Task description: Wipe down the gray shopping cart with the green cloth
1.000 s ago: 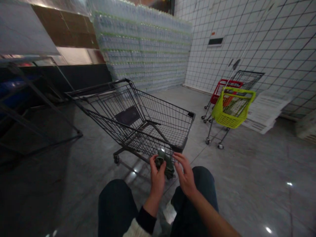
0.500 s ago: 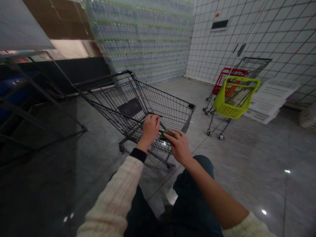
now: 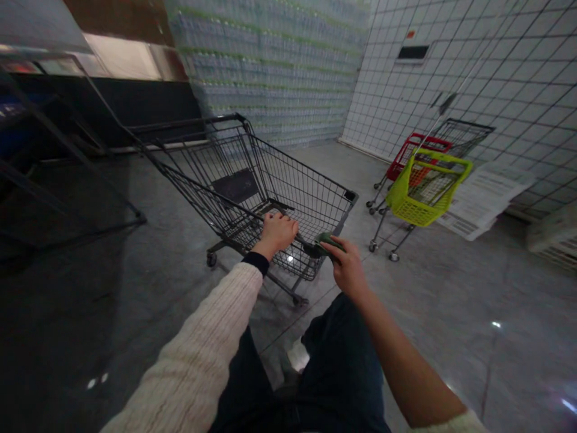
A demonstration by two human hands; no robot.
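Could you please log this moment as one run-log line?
left hand: gripping shopping cart rim | right hand: holding green cloth against same rim | yellow cart: standing apart

The wire cart (image 3: 279, 180) was dark grey, and the cloth (image 3: 328, 239) at its rim was dull green. At two o'clock a lime-yellow cart (image 3: 412, 210) and a red cart (image 3: 412, 144) stood before a white wall (image 3: 518, 60) gridded with dark lines. The ribbed sleeve (image 3: 211, 337) was cream.

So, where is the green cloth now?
In the head view, the right hand holds the green cloth against the near rim of the grey cart, right of the left hand.
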